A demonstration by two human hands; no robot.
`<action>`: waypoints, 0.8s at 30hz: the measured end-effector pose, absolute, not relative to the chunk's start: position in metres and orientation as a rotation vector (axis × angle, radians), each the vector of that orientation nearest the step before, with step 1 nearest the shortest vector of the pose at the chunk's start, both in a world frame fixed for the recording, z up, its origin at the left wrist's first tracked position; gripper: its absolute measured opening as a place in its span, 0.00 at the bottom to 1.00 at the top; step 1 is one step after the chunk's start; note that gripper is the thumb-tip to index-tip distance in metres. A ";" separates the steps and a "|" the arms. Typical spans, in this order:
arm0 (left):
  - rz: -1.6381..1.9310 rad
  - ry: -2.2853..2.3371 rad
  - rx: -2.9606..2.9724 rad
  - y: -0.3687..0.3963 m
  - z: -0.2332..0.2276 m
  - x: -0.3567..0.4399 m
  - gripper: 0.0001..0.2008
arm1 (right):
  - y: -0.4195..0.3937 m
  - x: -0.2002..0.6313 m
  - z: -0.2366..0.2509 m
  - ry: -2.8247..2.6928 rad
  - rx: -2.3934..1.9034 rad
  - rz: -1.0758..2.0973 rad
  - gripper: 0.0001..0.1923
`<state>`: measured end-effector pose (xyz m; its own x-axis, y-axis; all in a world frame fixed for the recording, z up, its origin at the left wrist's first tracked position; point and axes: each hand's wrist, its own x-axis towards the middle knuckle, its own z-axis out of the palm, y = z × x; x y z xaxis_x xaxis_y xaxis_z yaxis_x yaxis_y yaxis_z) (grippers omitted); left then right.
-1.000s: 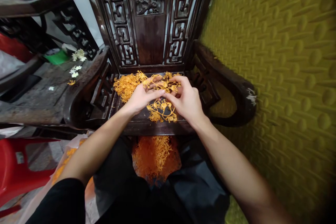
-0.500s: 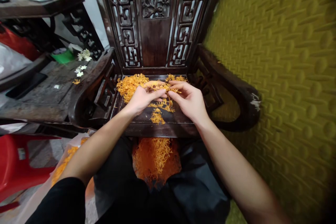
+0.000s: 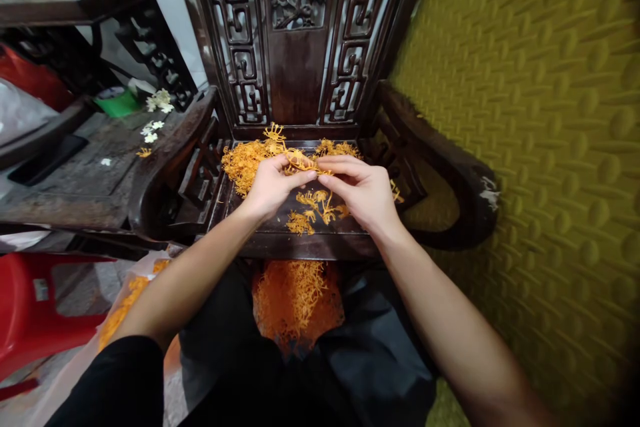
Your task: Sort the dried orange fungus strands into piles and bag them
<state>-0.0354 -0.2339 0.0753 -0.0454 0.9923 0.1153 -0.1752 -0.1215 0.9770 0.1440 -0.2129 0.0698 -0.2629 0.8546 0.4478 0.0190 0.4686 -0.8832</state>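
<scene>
Seat [image 3: 280, 240] open toward front; armrests [image 3: 170, 153] flank sides, carved backrest [image 3: 295, 33] blocks rear.

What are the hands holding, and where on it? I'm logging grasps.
Both the left hand and right hand pinch one orange sprig between fingertips, one at each end, above the chair seat.

A carved dark wooden chair [image 3: 300, 47] stands beside a yellow embossed wall [image 3: 540, 113].

We note an orange, stringy cluster [image 3: 301, 161] pinched between both hands above the chair seat [image 3: 280, 233]; it looks like plastic sprue, though blur prevents certainty. Loose clumps [image 3: 315, 208] lie just below it; a larger heap [image 3: 246, 161] sits rear left.
</scene>
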 end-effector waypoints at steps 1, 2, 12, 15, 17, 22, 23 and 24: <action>1.416 1.063 1.143 -0.234 0.075 -0.036 0.17 | -0.213 0.144 0.070 -1.636 -0.773 0.982 0.06; 1.429 1.078 1.134 -0.234 0.075 -0.036 0.16 | -0.213 0.144 0.070 -1.622 -0.792 0.985 0.06; 1.239 1.092 1.012 -0.238 0.094 -0.029 0.07 | -0.214 0.138 0.075 -1.514 -0.955 0.943 0.05; 1.210 1.123 1.008 -0.238 0.101 -0.044 0.07 | -0.194 0.165 0.075 -1.356 -0.941 0.892 0.06; 1.205 1.144 1.025 -0.241 0.105 -0.061 0.07 | -0.174 0.197 0.072 -1.140 -0.882 0.760 0.05; 0.834 1.034 1.215 -0.255 0.116 -0.095 0.07 | -0.151 0.219 0.036 -1.344 -1.111 0.811 0.10; 0.730 1.018 1.270 -0.258 0.119 -0.098 0.07 | -0.153 0.207 0.025 -1.577 -1.237 0.904 0.10; 0.654 1.022 1.322 -0.261 0.121 -0.101 0.06 | -0.156 0.192 0.013 -1.827 -1.365 0.981 0.06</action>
